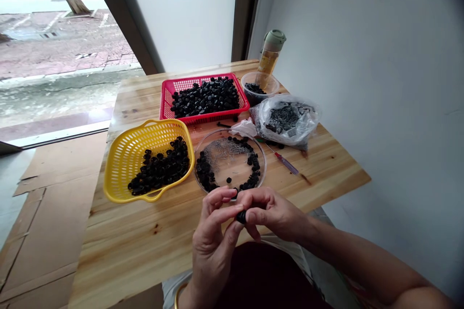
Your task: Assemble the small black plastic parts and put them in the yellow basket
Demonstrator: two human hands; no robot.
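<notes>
A small round black plastic piece point(241, 217) is pinched between my left hand point(217, 234) and my right hand point(271, 212), over my lap at the table's near edge. Fingers and thumbs of both hands close on it, hiding part of its shape. Just beyond them lies a clear round tray point(232, 174), with small black parts point(205, 171) around its rim and a heap of thin metal pins or screws point(224, 149) toward its far side. One loose black part point(228, 180) sits apart inside the tray.
A yellow basket point(119, 154) with black ring-like parts stands left, a red basket point(168, 119) of black pieces behind. To the right are a screwdriver point(286, 162), a plastic bag point(308, 116) of dark parts, a clear tub point(277, 86) and a bottle point(270, 53).
</notes>
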